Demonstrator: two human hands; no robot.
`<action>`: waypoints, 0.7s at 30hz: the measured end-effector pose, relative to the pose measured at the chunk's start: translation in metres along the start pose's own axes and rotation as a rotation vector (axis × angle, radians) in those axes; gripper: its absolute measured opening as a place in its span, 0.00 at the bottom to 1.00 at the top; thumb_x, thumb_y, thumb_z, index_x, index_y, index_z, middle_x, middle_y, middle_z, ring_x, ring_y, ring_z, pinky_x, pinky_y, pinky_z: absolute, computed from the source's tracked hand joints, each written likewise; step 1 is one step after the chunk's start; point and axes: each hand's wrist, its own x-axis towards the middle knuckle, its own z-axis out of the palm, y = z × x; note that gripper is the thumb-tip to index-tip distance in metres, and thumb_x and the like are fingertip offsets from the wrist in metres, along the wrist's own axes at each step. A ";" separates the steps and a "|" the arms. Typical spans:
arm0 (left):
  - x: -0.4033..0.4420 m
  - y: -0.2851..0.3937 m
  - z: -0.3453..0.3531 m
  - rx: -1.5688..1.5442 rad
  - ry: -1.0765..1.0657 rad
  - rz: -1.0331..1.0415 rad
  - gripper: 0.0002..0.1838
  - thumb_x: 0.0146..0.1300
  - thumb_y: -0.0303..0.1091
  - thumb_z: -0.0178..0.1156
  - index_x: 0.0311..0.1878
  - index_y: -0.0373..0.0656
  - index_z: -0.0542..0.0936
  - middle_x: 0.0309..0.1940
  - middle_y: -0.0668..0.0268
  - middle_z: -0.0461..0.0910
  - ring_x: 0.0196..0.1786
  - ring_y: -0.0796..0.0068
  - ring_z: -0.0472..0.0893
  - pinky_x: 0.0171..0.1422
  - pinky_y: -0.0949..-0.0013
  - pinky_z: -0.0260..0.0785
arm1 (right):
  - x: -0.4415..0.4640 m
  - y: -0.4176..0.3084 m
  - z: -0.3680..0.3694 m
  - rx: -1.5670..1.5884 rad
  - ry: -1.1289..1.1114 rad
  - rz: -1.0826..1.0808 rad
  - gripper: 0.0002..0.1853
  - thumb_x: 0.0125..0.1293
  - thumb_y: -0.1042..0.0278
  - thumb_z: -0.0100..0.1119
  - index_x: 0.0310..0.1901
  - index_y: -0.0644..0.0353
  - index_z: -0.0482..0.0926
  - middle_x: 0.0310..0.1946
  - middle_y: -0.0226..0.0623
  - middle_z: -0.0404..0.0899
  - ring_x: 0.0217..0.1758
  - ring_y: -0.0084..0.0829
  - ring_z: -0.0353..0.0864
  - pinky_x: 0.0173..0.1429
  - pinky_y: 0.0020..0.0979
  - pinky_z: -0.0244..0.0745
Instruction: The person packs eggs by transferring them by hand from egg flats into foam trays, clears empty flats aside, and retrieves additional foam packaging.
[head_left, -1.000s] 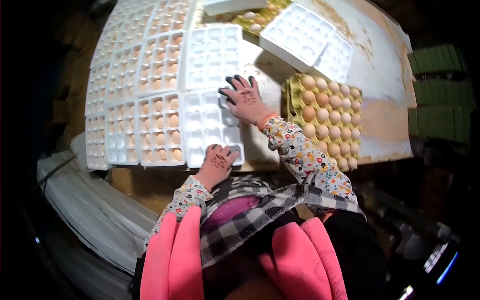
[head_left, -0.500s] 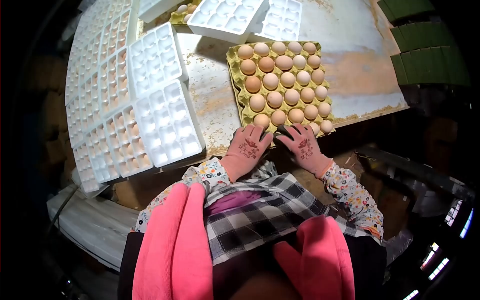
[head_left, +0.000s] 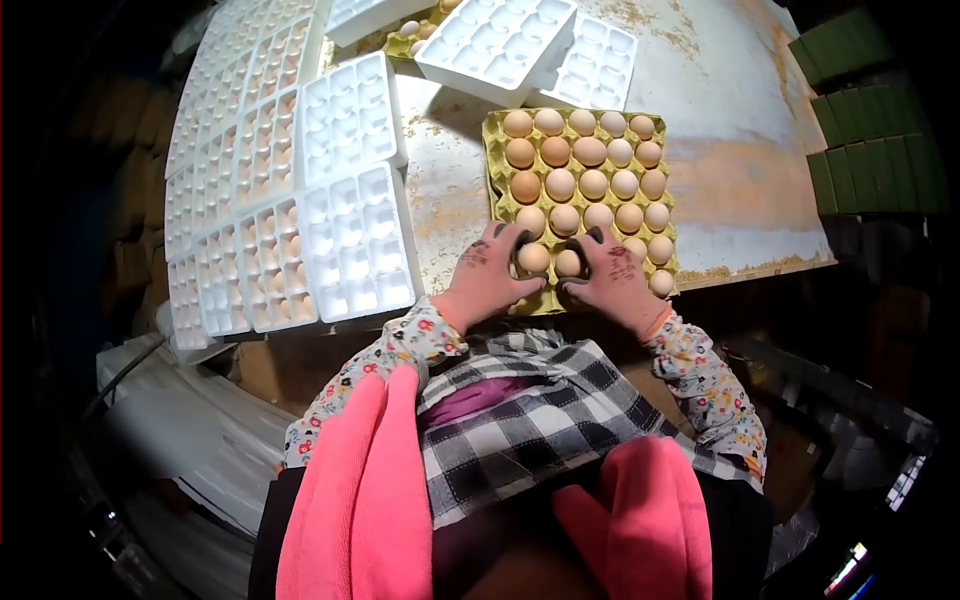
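My left hand [head_left: 489, 274], in a pink glove with dark fingertips, curls its fingers around an egg [head_left: 533, 258] near the front edge of a yellow egg tray [head_left: 545, 301]. Beside it my right hand [head_left: 609, 277], gloved alike, has its fingers around another egg [head_left: 568, 263]. Several brown and pale eggs sit in rows in the yellow tray, and some cells at its front hold none. Left of this tray lies an empty white tray [head_left: 358, 245] with square cells, and a second white tray [head_left: 349, 115] is behind it.
White trays with eggs [head_left: 272, 262] cover the table's left side. At the back, a tilted white tray [head_left: 497, 45] overlaps another [head_left: 590, 65], beside a yellow tray with eggs [head_left: 407, 42]. Green stacked items [head_left: 880, 170] stand at the right. Pale wrapped material [head_left: 190, 430] lies at lower left.
Both hands have left the white tray and come to the yellow tray. From its front edge they have moved inward and closed around two eggs. The view has shifted too.
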 end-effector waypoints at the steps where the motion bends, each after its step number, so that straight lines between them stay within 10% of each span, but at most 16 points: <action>1: 0.001 -0.002 -0.008 -0.418 -0.004 -0.143 0.33 0.50 0.40 0.67 0.59 0.42 0.68 0.53 0.53 0.73 0.52 0.57 0.77 0.58 0.60 0.70 | 0.000 0.005 -0.014 0.251 -0.007 0.000 0.28 0.49 0.61 0.67 0.52 0.60 0.71 0.44 0.48 0.74 0.45 0.47 0.78 0.48 0.42 0.74; 4: 0.023 -0.004 -0.025 -0.308 0.014 -0.111 0.27 0.51 0.35 0.65 0.56 0.46 0.73 0.45 0.57 0.75 0.44 0.68 0.77 0.51 0.64 0.71 | 0.006 0.016 -0.026 0.748 0.040 0.202 0.27 0.52 0.65 0.65 0.54 0.60 0.71 0.46 0.51 0.75 0.47 0.50 0.77 0.50 0.44 0.73; 7: 0.048 0.013 -0.017 0.688 0.030 0.060 0.16 0.57 0.37 0.58 0.50 0.51 0.77 0.52 0.55 0.73 0.49 0.60 0.75 0.47 0.59 0.71 | 0.030 0.009 -0.027 0.032 0.117 -0.044 0.30 0.49 0.65 0.68 0.56 0.54 0.71 0.52 0.50 0.71 0.50 0.48 0.75 0.53 0.43 0.73; 10: 0.081 0.007 0.021 0.906 -0.054 0.083 0.16 0.63 0.32 0.44 0.48 0.52 0.81 0.56 0.55 0.71 0.52 0.53 0.73 0.41 0.63 0.70 | 0.041 -0.013 -0.018 -0.402 -0.030 -0.038 0.33 0.45 0.65 0.71 0.57 0.48 0.72 0.61 0.49 0.63 0.58 0.52 0.68 0.55 0.44 0.73; 13: 0.055 0.007 -0.042 0.430 -0.124 -0.032 0.32 0.44 0.52 0.70 0.52 0.47 0.78 0.59 0.47 0.66 0.53 0.48 0.72 0.51 0.56 0.71 | 0.054 -0.015 -0.010 -0.467 -0.089 -0.041 0.35 0.42 0.64 0.73 0.56 0.50 0.72 0.61 0.48 0.62 0.60 0.53 0.65 0.56 0.44 0.72; 18: -0.099 -0.071 -0.147 0.048 0.351 -0.376 0.37 0.39 0.53 0.73 0.53 0.46 0.75 0.61 0.47 0.62 0.60 0.46 0.70 0.63 0.54 0.65 | 0.066 0.003 -0.031 -0.166 -0.027 0.072 0.30 0.46 0.71 0.69 0.55 0.59 0.72 0.51 0.44 0.71 0.53 0.43 0.74 0.57 0.38 0.72; 21: -0.218 -0.155 -0.215 0.175 0.727 -0.890 0.38 0.42 0.54 0.72 0.55 0.44 0.74 0.61 0.47 0.63 0.58 0.50 0.73 0.58 0.56 0.70 | 0.090 -0.058 -0.018 0.613 -0.074 0.242 0.25 0.55 0.77 0.61 0.57 0.66 0.72 0.50 0.37 0.76 0.55 0.28 0.74 0.60 0.29 0.69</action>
